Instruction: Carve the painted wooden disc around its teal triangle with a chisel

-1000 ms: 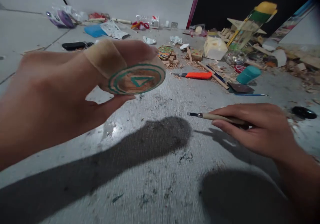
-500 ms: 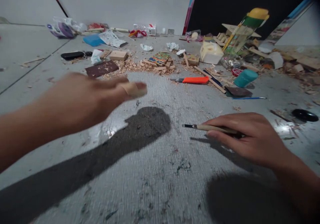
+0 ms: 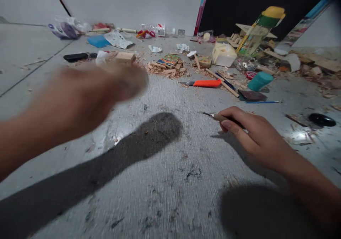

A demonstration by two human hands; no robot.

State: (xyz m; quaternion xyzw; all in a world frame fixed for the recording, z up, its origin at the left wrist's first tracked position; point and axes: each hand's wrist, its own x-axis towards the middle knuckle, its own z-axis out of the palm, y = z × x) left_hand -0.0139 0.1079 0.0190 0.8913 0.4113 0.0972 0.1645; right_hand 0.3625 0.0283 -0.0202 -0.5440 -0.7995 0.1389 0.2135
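My left hand (image 3: pixel 77 96) is raised above the floor on the left, smeared by motion. Its fingers are closed on what looks like a small pale piece of wood (image 3: pixel 133 77), whose shape I cannot make out. On the right, my right hand (image 3: pixel 253 136) grips a slim carving chisel (image 3: pixel 220 117) by its wooden handle. The chisel's thin metal blade points left, and its tip is apart from the left hand. Beyond the hands, an orange utility knife (image 3: pixel 206 84) lies on the floor.
Wood shavings (image 3: pixel 166 71) surround a wooden block (image 3: pixel 125 57) and a colourful small box (image 3: pixel 170 60). A wooden stick (image 3: pixel 223 83), a teal cylinder (image 3: pixel 260 81) and a black oval object (image 3: pixel 321 120) lie right. A green-and-yellow bottle (image 3: pixel 262 31) stands behind.
My left hand has moved a little left and up, with more blur. My right hand has risen slightly, and the chisel has turned so its blade shows thinner.
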